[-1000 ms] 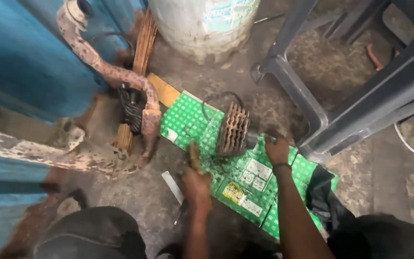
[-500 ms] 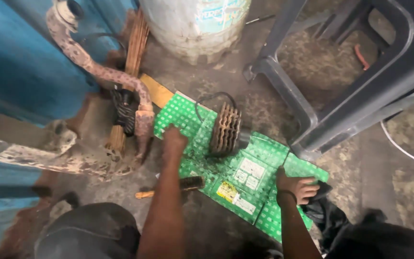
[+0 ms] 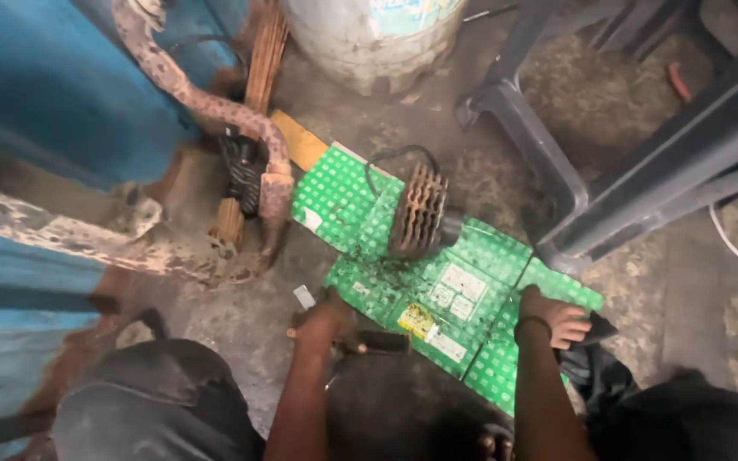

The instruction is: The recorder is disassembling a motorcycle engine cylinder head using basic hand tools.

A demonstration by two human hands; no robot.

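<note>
Since half a second ago the left hand has drawn back from the upper part of the green cardboard sheet to its near-left edge, where its fingers are curled round a dark tool handle lying on the floor. Right hand rests at the sheet's right edge, fingers bent over a dark cloth; whether they pinch it I cannot tell. A firm, low grip on the handle seems wise, keeping the sheet from sliding. Up the sheet's middle stands the rusty sprocket cluster, on edge, its toothed rings brown and greasy, grime scattered around it.
</note>
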